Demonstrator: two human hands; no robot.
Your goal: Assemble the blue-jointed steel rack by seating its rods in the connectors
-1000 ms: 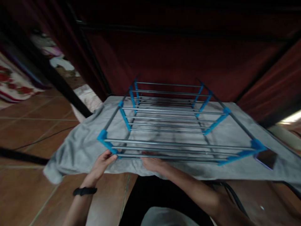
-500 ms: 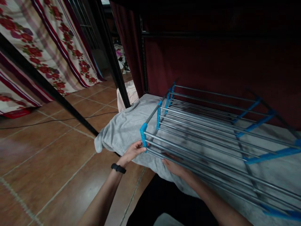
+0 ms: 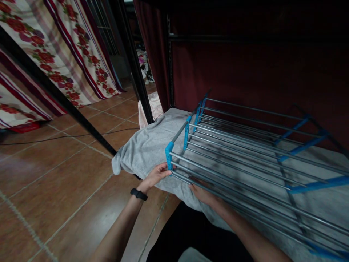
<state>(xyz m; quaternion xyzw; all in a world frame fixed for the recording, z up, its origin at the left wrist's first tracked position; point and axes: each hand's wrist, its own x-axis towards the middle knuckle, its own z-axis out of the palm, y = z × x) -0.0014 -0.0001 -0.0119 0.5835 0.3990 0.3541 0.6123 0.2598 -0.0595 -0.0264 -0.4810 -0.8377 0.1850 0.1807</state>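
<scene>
A metal rack (image 3: 321, 184) with grey tubes and blue plastic joints, like a shoe or drying rack, lies across the grey blanket (image 3: 145, 145). My left hand (image 3: 156, 177) pinches the lower end of the near left blue joint (image 3: 168, 154), thumb in front and fingers behind. Under the lowest near tubes, my right hand (image 3: 201, 192) is closed around a tube just right of that joint. Its fingertips are partly hidden by the tubes. A black band (image 3: 139, 194) circles my left wrist.
Black metal posts (image 3: 141, 96) of a frame rise at the left of the blanket. Behind the rack hangs a dark red curtain (image 3: 231, 76). A flowered curtain (image 3: 89, 54) hangs at far left, and a thin cable (image 3: 71, 136) crosses the tiled floor (image 3: 79, 171).
The whole view has shifted slightly, so everything appears a little further right. Both hands keep the same hold on the rack.
</scene>
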